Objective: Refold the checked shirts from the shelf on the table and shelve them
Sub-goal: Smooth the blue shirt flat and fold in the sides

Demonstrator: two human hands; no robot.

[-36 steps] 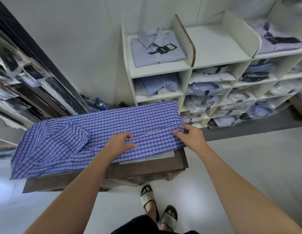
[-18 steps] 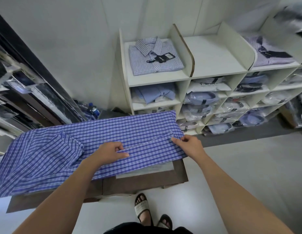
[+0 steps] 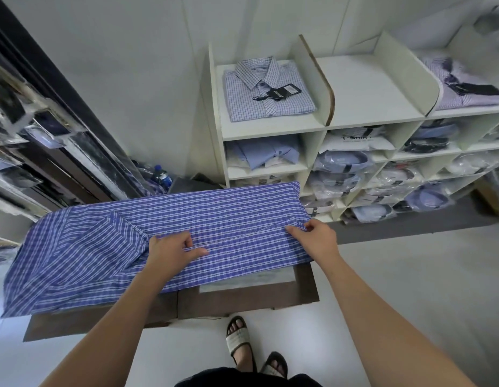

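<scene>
Two grips are engaged on one checked shirt (image 3: 214,213), which lies spread on the table (image 3: 242,298), directly under both grips and overhanging the table edge well beyond the left grip

Head view. The left grip (image 3: 170,247) pinches a raised fold line in the cloth between thumb and curled fingers. The right grip (image 3: 316,236) pinches the same line at its other end, at the shirt's edge. The line runs straight from grip to grip. A folded-over sleeve (image 3: 114,238) lies just outboard of the left grip.

Change: both grips occupy the same places on the cloth as one second ago. The left thumb and fingers appear to have drawn closer together on the line, which now reads more sharply. The shirt has not left the table.

Judgement: both ends of the fold line are secured, so the panel can be turned over along it. Refolding is at an early stage and shelving has not begun. Ahead of both grips, the shelf (image 3: 368,107) has a bare top compartment beside one holding a folded checked shirt (image 3: 267,93)
</scene>
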